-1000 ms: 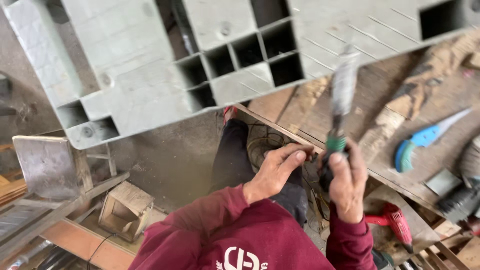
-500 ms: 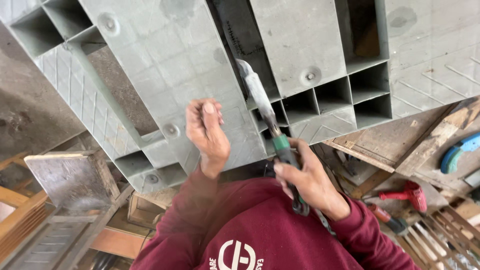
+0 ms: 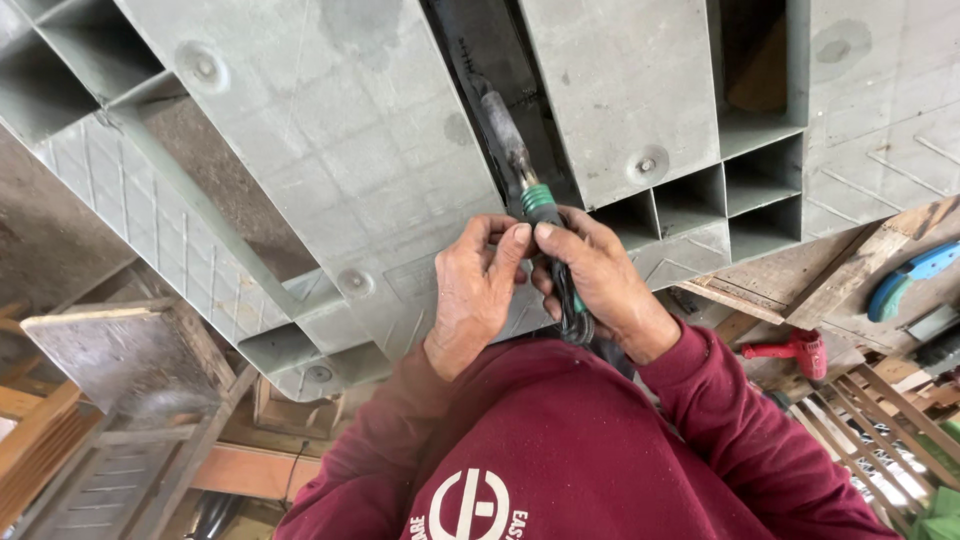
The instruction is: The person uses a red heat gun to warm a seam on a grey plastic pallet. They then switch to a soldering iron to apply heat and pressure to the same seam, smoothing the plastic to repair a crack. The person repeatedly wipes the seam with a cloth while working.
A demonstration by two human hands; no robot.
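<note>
A large grey plastic pallet (image 3: 350, 150) with ribbed pockets fills the upper view. My right hand (image 3: 600, 285) is closed around the black handle and looped cord of a rod-shaped tool (image 3: 520, 170) with a green collar. Its worn grey tip points into a dark gap in the pallet. My left hand (image 3: 475, 295) sits beside it, fingertips pinching the tool just below the green collar. Both sleeves are maroon.
A red power drill (image 3: 800, 350) and a blue-handled saw (image 3: 905, 280) lie on wooden boards at the right. Wooden slats (image 3: 900, 420) are at the lower right. A worn wooden board (image 3: 120, 350) and timber frames stand at the lower left.
My left hand has left the pallet surface and come onto the tool beside my right hand. The tool's tip has moved from the pallet's face into the dark gap.
</note>
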